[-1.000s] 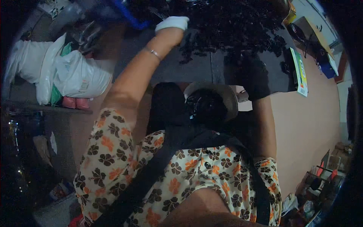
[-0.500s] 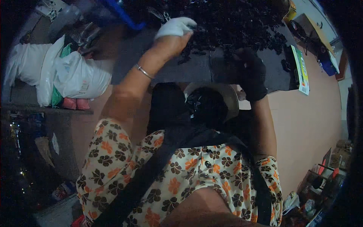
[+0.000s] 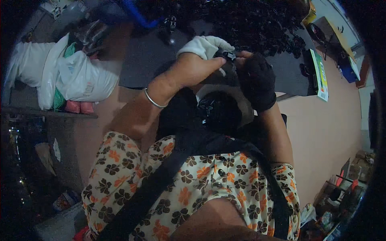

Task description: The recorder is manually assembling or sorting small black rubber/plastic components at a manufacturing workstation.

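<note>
My left hand, in a white glove with the thumb bare, pinches a small black part above the near edge of the dark table. My right hand, in a black glove with bare fingertips, closes on the same part from the other side. Its exact kind is too small and dark to make out. Beyond both hands spreads a heap of similar small black pieces. Below them, by my lap, stands a round pale-rimmed container with black pieces inside.
White plastic bags lie on a surface at the left. A blue bar-like edge and a shiny metal object are at the far left of the table. A green and white flat packet lies along the right edge.
My left hand has come nearer and to the right from the heap. My right hand has shifted slightly left, and both now meet at the small black part.
</note>
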`<state>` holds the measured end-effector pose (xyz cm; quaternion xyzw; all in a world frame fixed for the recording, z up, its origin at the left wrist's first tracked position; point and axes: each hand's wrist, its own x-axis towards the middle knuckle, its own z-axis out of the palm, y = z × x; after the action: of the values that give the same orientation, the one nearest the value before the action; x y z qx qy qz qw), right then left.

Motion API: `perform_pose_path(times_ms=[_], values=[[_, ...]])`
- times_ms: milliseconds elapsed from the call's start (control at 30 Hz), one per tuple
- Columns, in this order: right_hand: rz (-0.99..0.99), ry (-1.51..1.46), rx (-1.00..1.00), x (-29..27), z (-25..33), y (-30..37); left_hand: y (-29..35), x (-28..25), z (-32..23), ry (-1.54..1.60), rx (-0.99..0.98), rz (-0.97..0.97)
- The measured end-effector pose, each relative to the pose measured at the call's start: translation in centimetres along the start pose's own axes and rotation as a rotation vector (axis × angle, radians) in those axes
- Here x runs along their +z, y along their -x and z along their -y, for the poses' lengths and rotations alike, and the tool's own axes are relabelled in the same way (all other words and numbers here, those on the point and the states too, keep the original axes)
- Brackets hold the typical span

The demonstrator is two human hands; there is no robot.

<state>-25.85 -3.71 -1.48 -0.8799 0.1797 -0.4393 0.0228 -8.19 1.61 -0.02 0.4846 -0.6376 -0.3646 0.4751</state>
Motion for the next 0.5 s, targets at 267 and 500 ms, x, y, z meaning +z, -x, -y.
perform_pose_path(times_ms=[267, 500], values=[[-0.065, -0.109, 0.312, 0.9, 0.3, 1.0, 0.8, 0.3, -0.2, -0.061, 0.034, -0.153], [0.029, -0.901, 0.858, 2.6, 0.6, 2.4, 2.1, 3.4, 1.3, -0.385, 0.398, -0.303]])
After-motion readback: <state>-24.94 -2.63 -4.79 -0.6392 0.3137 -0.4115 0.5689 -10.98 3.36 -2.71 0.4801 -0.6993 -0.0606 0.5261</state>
